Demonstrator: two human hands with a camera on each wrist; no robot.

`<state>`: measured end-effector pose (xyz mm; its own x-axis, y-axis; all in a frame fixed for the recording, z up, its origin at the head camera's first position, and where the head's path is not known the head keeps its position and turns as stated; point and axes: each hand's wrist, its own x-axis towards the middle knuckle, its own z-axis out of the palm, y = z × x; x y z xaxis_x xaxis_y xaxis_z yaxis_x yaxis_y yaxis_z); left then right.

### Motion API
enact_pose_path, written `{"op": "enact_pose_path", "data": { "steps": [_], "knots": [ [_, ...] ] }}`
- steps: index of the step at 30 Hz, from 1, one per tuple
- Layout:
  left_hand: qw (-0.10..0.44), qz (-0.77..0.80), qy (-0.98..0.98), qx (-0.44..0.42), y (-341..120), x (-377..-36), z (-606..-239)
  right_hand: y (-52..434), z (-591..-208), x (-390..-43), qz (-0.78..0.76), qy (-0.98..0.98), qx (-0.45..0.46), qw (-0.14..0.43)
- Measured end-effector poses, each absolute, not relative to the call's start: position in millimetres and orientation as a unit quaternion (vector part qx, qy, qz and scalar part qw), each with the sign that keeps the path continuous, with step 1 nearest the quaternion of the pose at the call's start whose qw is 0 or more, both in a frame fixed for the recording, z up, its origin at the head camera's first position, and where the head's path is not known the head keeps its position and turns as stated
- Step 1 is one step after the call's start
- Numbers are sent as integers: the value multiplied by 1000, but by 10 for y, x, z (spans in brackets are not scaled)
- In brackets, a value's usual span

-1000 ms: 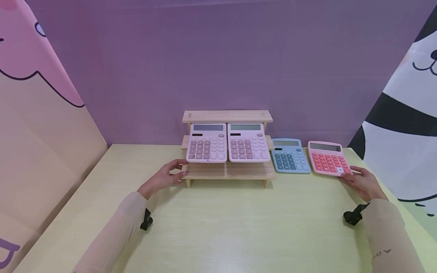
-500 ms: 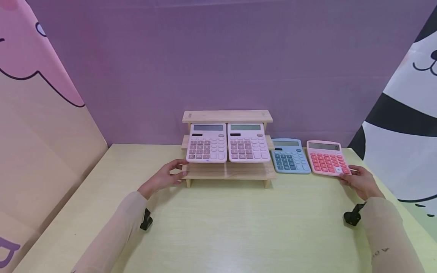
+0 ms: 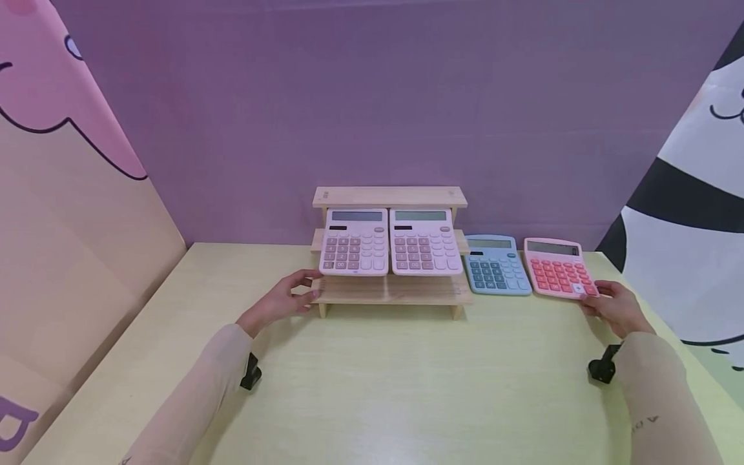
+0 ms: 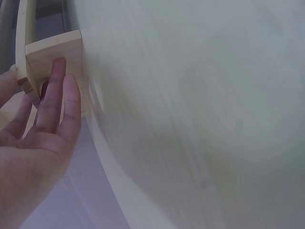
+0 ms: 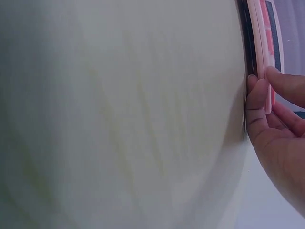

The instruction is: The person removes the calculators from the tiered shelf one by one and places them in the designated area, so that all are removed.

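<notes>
A tiered wooden display rack [image 3: 395,292] stands against the back wall, with two light pink calculators [image 3: 356,242] leaning side by side on it. My left hand [image 3: 285,300] holds the rack's left end at the lowest board; in the left wrist view the thumb lies on the board's edge and the fingers touch the end piece [image 4: 71,50]. To the right of the rack lies a blue calculator [image 3: 497,265]. Beside it is a coral-pink calculator [image 3: 559,268]. My right hand [image 3: 619,309] pinches its near right corner, the thumb on top and fingers underneath in the right wrist view.
The pale wooden table [image 3: 395,381] spreads in front of the rack. A purple backdrop [image 3: 395,97] rises behind. Printed panels, one with a pink figure [image 3: 75,97] and one with a panda [image 3: 686,200], border the left and right sides.
The coral-pink calculator has shifted and turned slightly in my right hand, toward the blue one. The left hand stays on the rack. The head view has moved a little.
</notes>
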<state>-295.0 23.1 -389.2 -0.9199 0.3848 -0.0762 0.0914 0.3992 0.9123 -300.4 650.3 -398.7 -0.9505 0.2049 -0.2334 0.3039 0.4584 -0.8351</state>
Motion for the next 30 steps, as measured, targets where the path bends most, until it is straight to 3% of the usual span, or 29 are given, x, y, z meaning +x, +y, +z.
{"op": "enact_pose_path", "data": {
  "steps": [30],
  "knots": [
    [135,525,829,139,231,-2943,-3887,6485,-3960,-3036,-483,857,176,45]
  ]
}}
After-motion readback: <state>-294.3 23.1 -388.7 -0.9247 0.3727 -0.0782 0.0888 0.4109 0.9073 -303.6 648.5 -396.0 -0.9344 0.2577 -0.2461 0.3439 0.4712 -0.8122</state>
